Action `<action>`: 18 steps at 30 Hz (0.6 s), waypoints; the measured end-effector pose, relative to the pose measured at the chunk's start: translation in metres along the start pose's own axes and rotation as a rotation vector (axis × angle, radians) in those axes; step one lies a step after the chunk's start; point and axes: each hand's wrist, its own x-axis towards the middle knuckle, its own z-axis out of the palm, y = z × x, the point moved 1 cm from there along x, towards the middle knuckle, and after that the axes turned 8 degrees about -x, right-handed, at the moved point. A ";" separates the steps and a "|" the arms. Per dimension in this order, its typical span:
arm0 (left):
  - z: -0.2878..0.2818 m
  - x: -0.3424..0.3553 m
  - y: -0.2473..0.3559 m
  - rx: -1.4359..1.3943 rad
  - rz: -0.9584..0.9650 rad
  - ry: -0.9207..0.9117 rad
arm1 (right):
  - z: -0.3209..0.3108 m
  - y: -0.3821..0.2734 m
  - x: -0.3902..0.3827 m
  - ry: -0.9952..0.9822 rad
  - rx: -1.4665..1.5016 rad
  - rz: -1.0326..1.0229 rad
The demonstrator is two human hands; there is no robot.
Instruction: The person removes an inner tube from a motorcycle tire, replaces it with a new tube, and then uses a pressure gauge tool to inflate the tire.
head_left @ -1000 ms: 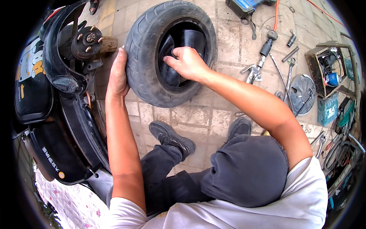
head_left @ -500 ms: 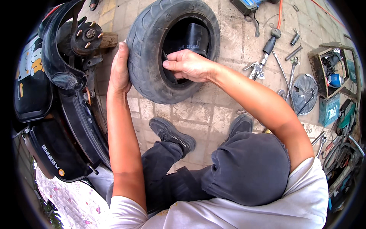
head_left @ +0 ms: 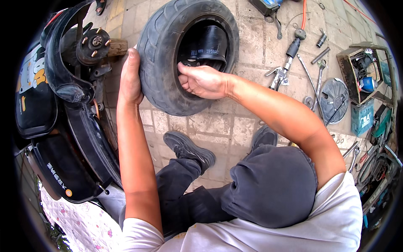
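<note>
A black scooter tyre [head_left: 161,63] stands tilted in front of me, its opening facing me and to the right. My left hand [head_left: 132,80] braces the tread on its left side, palm against the rubber and thumb up. Inside the opening a black inner tube [head_left: 212,42] bulges, with pale print on it. My right hand [head_left: 204,82] reaches into the opening at the lower rim. Its fingers are curled closed beside the tube, and whatever lies between them is hidden.
At left stands a black scooter with a bare wheel hub [head_left: 95,45] and a wooden block [head_left: 118,47] beside it. On the paving to the right lie an air tool [head_left: 285,67], wrenches [head_left: 320,75], a round metal dish [head_left: 334,101] and a wooden toolbox [head_left: 357,75].
My right hand has turned and curled its fingers in, shifting slightly lower in the opening. More of the inner tube shows above it. The left hand stays on the tread.
</note>
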 end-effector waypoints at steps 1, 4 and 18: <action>0.000 -0.001 -0.002 -0.011 0.001 0.008 | -0.001 -0.003 -0.001 0.031 -0.128 0.033; -0.008 -0.001 -0.007 -0.050 -0.023 0.038 | -0.003 -0.017 -0.011 0.128 -0.605 0.079; -0.009 0.003 -0.008 -0.042 -0.010 -0.005 | 0.031 -0.040 -0.001 -0.188 0.051 -0.144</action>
